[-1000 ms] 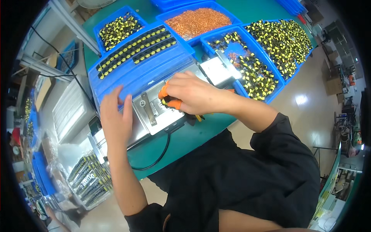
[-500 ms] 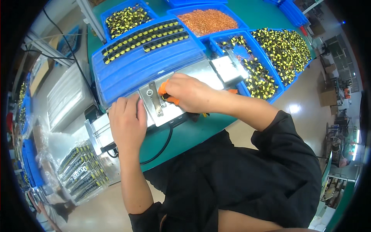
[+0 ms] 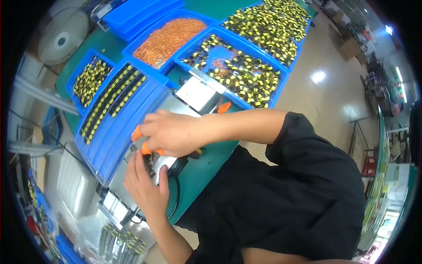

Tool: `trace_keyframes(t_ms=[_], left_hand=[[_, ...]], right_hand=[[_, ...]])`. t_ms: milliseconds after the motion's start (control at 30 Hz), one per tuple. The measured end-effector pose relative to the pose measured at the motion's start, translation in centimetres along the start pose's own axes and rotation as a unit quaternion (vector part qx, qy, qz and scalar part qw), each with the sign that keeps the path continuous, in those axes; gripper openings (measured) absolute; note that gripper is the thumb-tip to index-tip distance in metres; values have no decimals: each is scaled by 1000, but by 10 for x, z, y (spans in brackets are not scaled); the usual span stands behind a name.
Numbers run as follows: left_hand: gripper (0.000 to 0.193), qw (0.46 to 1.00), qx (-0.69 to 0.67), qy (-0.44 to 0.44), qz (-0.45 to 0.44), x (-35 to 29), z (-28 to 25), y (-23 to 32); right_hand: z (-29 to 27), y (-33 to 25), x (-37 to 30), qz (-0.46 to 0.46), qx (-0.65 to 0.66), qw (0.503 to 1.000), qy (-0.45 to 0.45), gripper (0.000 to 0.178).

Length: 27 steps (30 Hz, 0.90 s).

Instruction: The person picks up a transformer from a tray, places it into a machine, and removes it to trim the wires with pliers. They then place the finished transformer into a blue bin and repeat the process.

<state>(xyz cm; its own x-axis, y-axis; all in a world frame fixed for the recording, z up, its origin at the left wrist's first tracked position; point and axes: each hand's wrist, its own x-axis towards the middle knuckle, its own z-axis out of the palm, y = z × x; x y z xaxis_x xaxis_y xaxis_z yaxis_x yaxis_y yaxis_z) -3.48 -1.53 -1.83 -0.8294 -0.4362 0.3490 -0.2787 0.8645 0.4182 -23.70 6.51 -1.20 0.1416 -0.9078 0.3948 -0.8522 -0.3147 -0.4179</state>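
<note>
My right hand (image 3: pixel 176 134), with orange covers on its fingertips, bends over a metal fixture (image 3: pixel 179 105) on the bench. Its fingers are closed at the fixture's middle; whatever they pinch is hidden beneath them. Just nearer to me, my left hand (image 3: pixel 147 187) rests against the fixture with its fingers stretched out and the thumb apart. Its fingertips come close to the right hand's orange tips. Behind the fixture, rows of black-and-yellow parts (image 3: pixel 110 101) lie on a blue tray (image 3: pixel 115 134).
Blue bins of loose black-and-yellow parts (image 3: pixel 246 79) and copper-coloured pieces (image 3: pixel 169 42) stand beyond the fixture. An orange-handled tool (image 3: pixel 224 107) lies by its right end. A black cable (image 3: pixel 177 198) curves below. Bagged part strips (image 3: pixel 121 244) lie at lower left.
The view has swung round, so bins and fixture appear turned and shifted left. My hands have come closer together at the fixture, and the left thumb stands farther from its fingers.
</note>
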Motion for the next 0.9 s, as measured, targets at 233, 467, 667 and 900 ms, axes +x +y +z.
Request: trace_keyframes(t_ms=[233,467,667,900], left_hand=[[49,993,116,-12,19,-1,0,-1],[44,994,109,-11,15,1,-3,-3],[45,998,66,-18,9,4,-5,-1],[26,999,33,22,-16,11,-1,-2]], right_hand=[[-92,92,-33,125,-138,934,306,20],[-84,236,-113,501,-137,848,102,31],[-65,239,-120,490,-172,851,72,36],[-49,252,-121,487,-157,856,78,38]])
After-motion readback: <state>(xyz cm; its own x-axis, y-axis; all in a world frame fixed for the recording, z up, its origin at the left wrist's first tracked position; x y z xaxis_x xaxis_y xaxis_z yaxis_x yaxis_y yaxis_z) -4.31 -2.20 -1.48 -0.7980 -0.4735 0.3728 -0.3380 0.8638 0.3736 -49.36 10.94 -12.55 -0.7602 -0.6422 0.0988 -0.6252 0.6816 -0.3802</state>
